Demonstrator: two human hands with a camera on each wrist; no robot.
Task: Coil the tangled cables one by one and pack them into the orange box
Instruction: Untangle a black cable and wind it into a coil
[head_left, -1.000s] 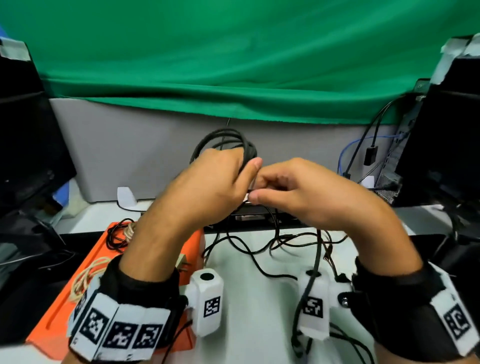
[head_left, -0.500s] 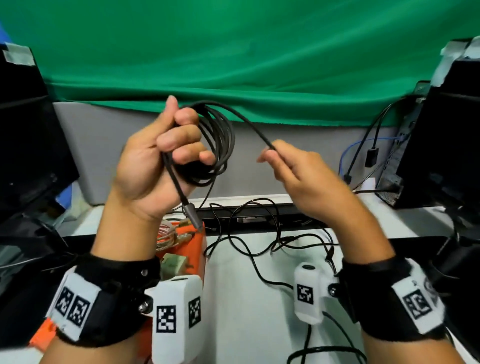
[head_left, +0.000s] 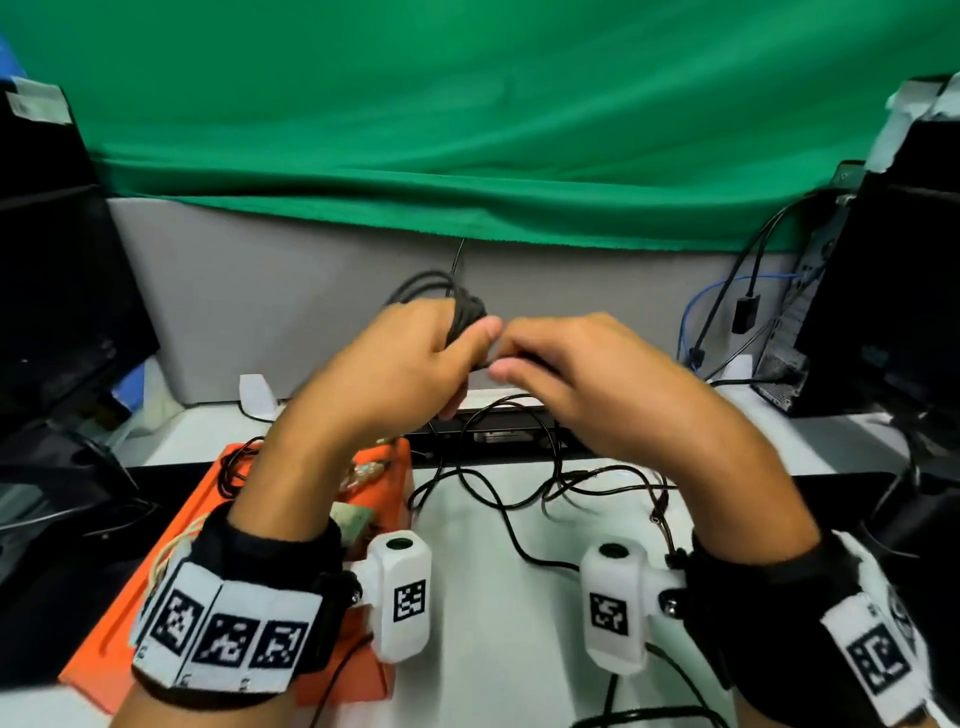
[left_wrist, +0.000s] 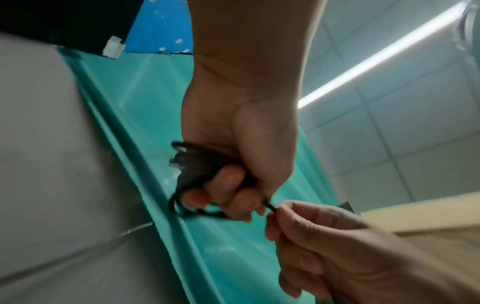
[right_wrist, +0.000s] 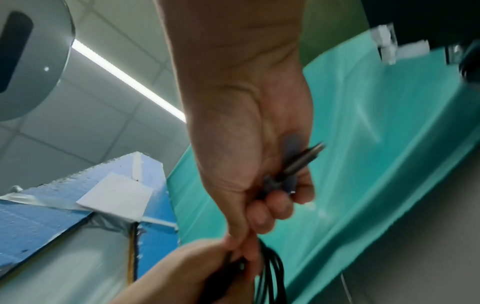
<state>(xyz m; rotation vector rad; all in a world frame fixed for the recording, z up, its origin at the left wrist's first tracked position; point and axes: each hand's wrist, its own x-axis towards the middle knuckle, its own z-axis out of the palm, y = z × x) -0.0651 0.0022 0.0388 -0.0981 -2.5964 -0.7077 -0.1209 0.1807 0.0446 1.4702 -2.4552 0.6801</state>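
Above the counter (head_left: 498, 597), toward twelve o'clock in the head view, the two hands meet in mid-air with a coiled black cable (head_left: 457, 306) between them. The left hand (head_left: 400, 364) has its grip closed round the bundle of loops, fingers (left_wrist: 223, 185) curled through the coil in the left wrist view, while loops stick out past the knuckles. The right hand (head_left: 582, 374) touches it from three o'clock, pinching the cable's free end (left_wrist: 269, 205) between thumb and fingertip; the right wrist view also shows a metal-tipped plug (right_wrist: 303, 160) tucked under its curled fingers, so that grip is closed on the same cable. Motion blur softens both hands. At eight o'clock the orange box (head_left: 176, 561) lies on the counter, partly hidden by the left forearm, holding a dark coil at its far end and a pale coil nearer. At six o'clock loose black cables (head_left: 519, 499) sprawl tangled across the white counter, just beside the box.
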